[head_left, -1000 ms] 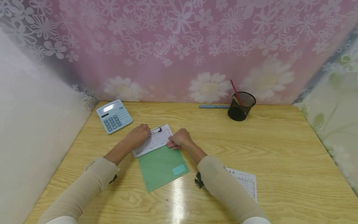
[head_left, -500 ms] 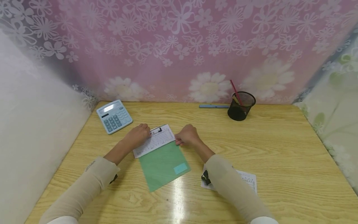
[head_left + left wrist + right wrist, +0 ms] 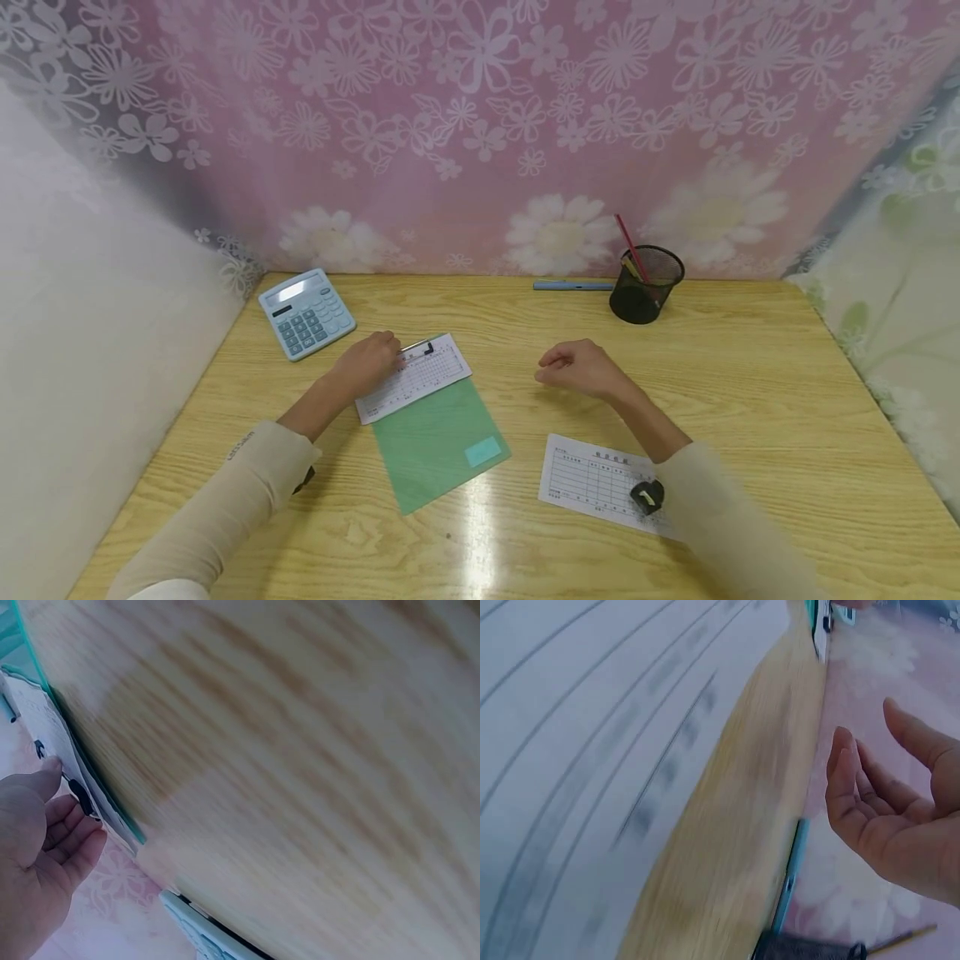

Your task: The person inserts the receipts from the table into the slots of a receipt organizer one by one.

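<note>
A green clipboard lies tilted on the table with a printed paper form across its upper part, under a metal clip. My left hand is at the clip's left end. In the left wrist view its thumb and fingers pinch the clipboard's clip. My right hand hovers to the right of the board, holding nothing; in the right wrist view its fingers are loosely bent and apart from the thumb. A second printed form lies below it, partly hidden by the right sleeve.
A light blue calculator sits at the back left. A black mesh pen cup holding a red pencil stands at the back right, beside a blue pen. A turquoise sticky note is on the green board.
My right hand has let go of the form's right edge on the clipboard and moved right, uncovering more of the second form. The left hand stays at the clip.
</note>
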The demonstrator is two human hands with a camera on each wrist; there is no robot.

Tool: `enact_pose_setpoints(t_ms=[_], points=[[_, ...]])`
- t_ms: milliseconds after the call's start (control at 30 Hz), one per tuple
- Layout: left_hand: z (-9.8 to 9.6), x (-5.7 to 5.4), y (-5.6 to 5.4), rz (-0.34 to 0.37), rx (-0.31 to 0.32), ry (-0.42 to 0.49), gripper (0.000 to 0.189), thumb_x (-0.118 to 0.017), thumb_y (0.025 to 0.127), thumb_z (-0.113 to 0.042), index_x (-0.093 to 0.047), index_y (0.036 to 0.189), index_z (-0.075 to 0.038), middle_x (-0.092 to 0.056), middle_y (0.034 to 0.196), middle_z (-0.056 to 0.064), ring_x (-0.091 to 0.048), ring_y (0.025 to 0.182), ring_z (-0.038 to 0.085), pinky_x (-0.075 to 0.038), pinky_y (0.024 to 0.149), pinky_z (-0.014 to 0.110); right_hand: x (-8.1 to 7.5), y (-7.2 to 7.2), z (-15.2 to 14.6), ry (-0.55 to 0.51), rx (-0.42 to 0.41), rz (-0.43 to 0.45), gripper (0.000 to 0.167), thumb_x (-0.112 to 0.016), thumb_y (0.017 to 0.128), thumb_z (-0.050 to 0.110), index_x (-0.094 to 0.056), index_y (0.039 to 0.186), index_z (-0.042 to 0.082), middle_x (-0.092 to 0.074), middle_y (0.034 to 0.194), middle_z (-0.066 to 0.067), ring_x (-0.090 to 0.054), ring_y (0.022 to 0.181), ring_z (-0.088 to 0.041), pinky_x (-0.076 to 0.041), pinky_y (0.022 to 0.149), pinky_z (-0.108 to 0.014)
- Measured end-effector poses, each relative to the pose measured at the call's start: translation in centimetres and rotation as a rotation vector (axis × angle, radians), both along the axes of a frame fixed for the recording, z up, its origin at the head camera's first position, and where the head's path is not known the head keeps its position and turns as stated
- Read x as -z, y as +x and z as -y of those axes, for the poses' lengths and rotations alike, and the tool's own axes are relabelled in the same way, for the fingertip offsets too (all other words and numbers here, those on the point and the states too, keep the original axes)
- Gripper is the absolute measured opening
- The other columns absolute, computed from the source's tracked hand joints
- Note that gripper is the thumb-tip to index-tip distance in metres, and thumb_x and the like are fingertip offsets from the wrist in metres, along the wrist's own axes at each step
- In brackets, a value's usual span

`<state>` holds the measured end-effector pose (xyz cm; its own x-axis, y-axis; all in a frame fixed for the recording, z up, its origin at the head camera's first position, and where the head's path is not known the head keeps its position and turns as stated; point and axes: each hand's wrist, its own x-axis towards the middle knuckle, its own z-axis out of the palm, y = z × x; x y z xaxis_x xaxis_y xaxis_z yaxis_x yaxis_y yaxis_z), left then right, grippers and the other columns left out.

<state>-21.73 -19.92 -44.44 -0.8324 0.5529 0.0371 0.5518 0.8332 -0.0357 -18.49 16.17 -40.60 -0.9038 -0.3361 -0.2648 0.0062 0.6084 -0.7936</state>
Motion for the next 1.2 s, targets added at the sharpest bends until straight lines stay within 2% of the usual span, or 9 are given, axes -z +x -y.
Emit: enact_pose_setpoints(t_ms=[167, 400, 567, 667, 767, 867, 967, 1200], points=[[0.2, 0.0, -0.2, 0.049, -0.038, 0.072, 0.024, -0.062, 0.093, -0.024, -0.064, 0.097, -0.001, -0.060, 0.090, 0.008, -0.059, 0.086, 0.023, -0.051, 0.077, 0.036, -0.3, 2.1, -4.6, 0.059, -0.045, -0.058, 0.043, -0.071, 0.085, 0.026, -0.062, 0.114, -0.004, -0.067, 0.100, -0.013, -0.061, 0.087, -0.017, -0.049, 0.073, -0.026], [0.1, -0.4, -0.1, 0.060, -0.039, 0.077, 0.023, -0.061, 0.093, -0.025, -0.064, 0.096, -0.002, -0.059, 0.088, 0.007, -0.059, 0.083, 0.022, -0.051, 0.075, 0.036, 0.3, 5.5, -9.6, 0.119, -0.060, -0.048, 0.046, -0.077, 0.078, 0.025, -0.063, 0.112, -0.002, -0.067, 0.100, -0.009, -0.060, 0.088, -0.017, -0.049, 0.072, -0.021], [0.1, -0.3, -0.2, 0.063, -0.046, 0.083, 0.022, -0.062, 0.093, -0.025, -0.064, 0.095, -0.002, -0.060, 0.088, 0.007, -0.059, 0.082, 0.022, -0.051, 0.074, 0.037, 0.6, 7.6, -11.7, 0.155, -0.105, -0.100, 0.049, -0.080, 0.074, 0.030, -0.064, 0.111, 0.002, -0.067, 0.105, -0.007, -0.059, 0.090, -0.015, -0.049, 0.073, -0.023], [0.1, -0.4, -0.2, 0.067, -0.051, 0.088, 0.022, -0.062, 0.093, -0.025, -0.064, 0.095, -0.003, -0.060, 0.089, 0.008, -0.059, 0.081, 0.023, -0.051, 0.074, 0.037, 0.8, 8.6, -12.5, 0.185, -0.096, -0.118, 0.051, -0.081, 0.071, 0.034, -0.064, 0.111, 0.006, -0.066, 0.107, -0.005, -0.057, 0.090, -0.012, -0.049, 0.073, -0.024], [0.1, -0.4, -0.2, 0.061, -0.049, 0.096, 0.022, -0.062, 0.092, -0.025, -0.064, 0.094, -0.003, -0.060, 0.088, 0.008, -0.058, 0.080, 0.022, -0.050, 0.073, 0.037, 1.1, 9.4, -12.9, 0.260, -0.074, -0.129, 0.056, -0.083, 0.066, 0.041, -0.064, 0.109, 0.011, -0.065, 0.107, 0.000, -0.058, 0.092, -0.013, -0.049, 0.074, -0.024], [0.1, -0.4, -0.2, 0.045, -0.041, 0.095, 0.022, -0.063, 0.092, -0.025, -0.064, 0.093, -0.002, -0.060, 0.086, 0.008, -0.058, 0.078, 0.022, -0.050, 0.071, 0.036, 1.4, 10.0, -13.0, 0.312, -0.089, -0.153, 0.062, -0.086, 0.062, 0.041, -0.062, 0.109, 0.009, -0.063, 0.107, -0.001, -0.058, 0.095, -0.018, -0.050, 0.078, -0.030], [0.2, -0.2, -0.2, 0.035, -0.034, 0.095, 0.022, -0.064, 0.091, -0.025, -0.064, 0.092, -0.003, -0.059, 0.085, 0.007, -0.057, 0.075, 0.021, -0.050, 0.070, 0.035, 1.7, 10.3, -13.0, 0.325, -0.114, -0.174, 0.065, -0.088, 0.059, 0.039, -0.061, 0.109, 0.008, -0.061, 0.105, -0.001, -0.056, 0.095, -0.017, -0.049, 0.080, -0.031], [0.1, -0.3, -0.2, 0.036, -0.025, 0.105, 0.023, -0.064, 0.091, -0.025, -0.065, 0.093, -0.002, -0.060, 0.085, 0.007, -0.057, 0.075, 0.020, -0.049, 0.069, 0.034, 2.1, 10.6, -12.7, 0.344, -0.144, -0.214, 0.051, -0.088, 0.061, 0.033, -0.061, 0.100, 0.014, -0.057, 0.097, 0.005, -0.049, 0.087, -0.009, -0.046, 0.074, -0.024]])
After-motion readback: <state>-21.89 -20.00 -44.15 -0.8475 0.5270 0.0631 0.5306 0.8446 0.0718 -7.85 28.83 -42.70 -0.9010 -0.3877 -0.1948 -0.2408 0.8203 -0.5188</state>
